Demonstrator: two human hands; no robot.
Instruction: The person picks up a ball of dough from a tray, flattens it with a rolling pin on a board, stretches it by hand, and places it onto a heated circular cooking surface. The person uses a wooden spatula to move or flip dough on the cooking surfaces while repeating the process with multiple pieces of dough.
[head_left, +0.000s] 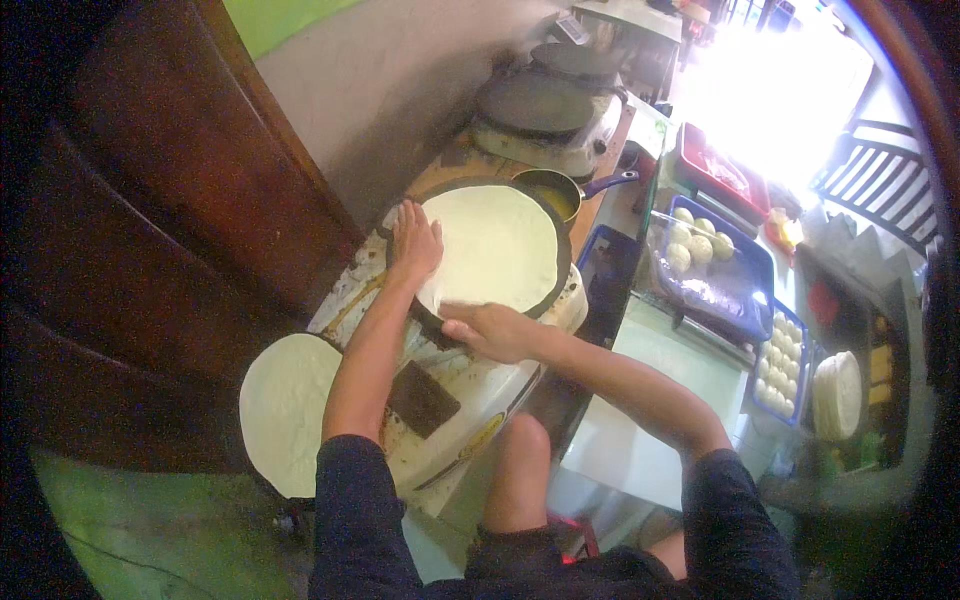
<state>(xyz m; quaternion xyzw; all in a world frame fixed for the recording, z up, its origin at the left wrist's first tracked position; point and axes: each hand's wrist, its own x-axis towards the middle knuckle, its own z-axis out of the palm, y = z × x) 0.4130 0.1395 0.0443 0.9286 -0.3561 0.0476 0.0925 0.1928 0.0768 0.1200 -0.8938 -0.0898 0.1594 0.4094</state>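
A wide, thin round sheet of pale dough (495, 244) covers most of a dark round griddle (561, 274) on a stove (465, 397). My left hand (418, 244) lies flat, fingers extended, on the dough's left edge. At the near edge, my right hand (487, 330) touches the dough's rim with its fingertips; its grip there is slightly blurred, and whether it pinches the dough cannot be told. A second round dough sheet (292, 412) rests on a dark round surface to the lower left, beside my left forearm.
Beyond the griddle stand a saucepan of yellowish liquid (556, 196) and another stove with a dark griddle (536, 101). To the right are a blue tray of dough balls (763, 300), a smaller blue tray (801, 375), a red tray (757, 202) and a white board (645, 435).
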